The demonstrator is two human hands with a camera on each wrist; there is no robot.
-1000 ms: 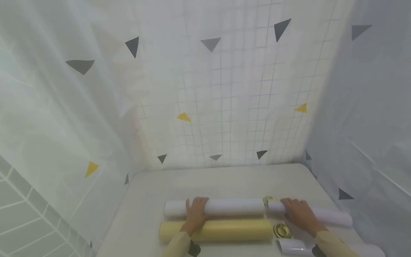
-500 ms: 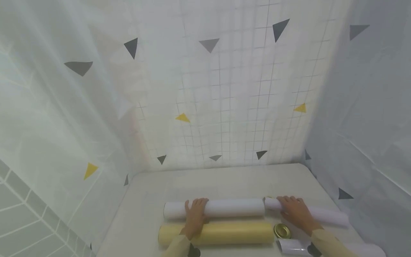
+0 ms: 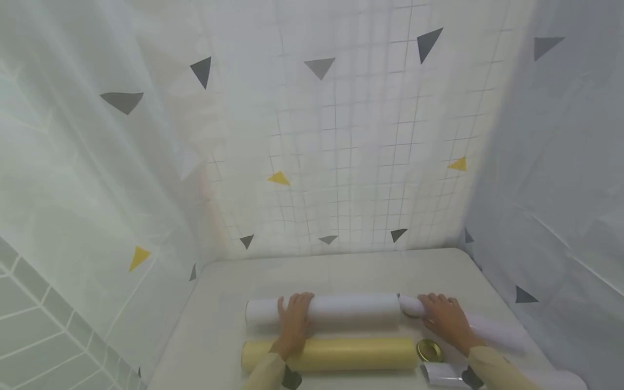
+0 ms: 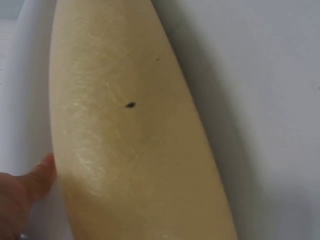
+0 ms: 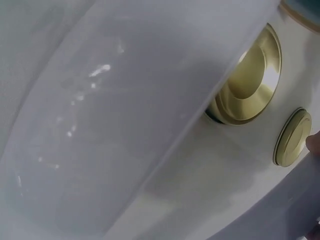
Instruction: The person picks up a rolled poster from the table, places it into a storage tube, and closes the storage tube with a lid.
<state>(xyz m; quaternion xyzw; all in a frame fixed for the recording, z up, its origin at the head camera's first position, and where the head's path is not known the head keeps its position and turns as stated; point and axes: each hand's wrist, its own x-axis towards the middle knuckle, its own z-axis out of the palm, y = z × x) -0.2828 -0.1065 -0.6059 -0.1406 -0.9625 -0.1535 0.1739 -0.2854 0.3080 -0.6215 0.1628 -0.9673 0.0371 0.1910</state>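
A long white tube (image 3: pixel 351 307) lies across the table, with a yellow tube (image 3: pixel 336 353) parallel just in front of it. My left hand (image 3: pixel 294 319) lies over the white tube near its left end, fingers curved over the top. In the left wrist view the thumb (image 4: pixel 31 186) sits between the white tube (image 4: pixel 22 95) and the yellow tube (image 4: pixel 135 140). My right hand (image 3: pixel 441 317) grips a rolled white paper (image 3: pixel 494 331), whose left end meets the white tube's right end. The right wrist view shows that paper roll (image 5: pixel 115 115) close up.
A gold cap (image 3: pixel 429 350) lies by the yellow tube's right end, and the right wrist view shows it (image 5: pixel 245 82) beside a smaller gold cap (image 5: pixel 291 137). Another white roll (image 3: pixel 446 375) lies at the front right. Patterned curtains (image 3: pixel 341 135) close in the white table (image 3: pixel 341 271).
Both hands, the white tube and the paper roll have shifted slightly away from me. The roll's end now meets the tube's right end, hiding the gold piece seen there before.
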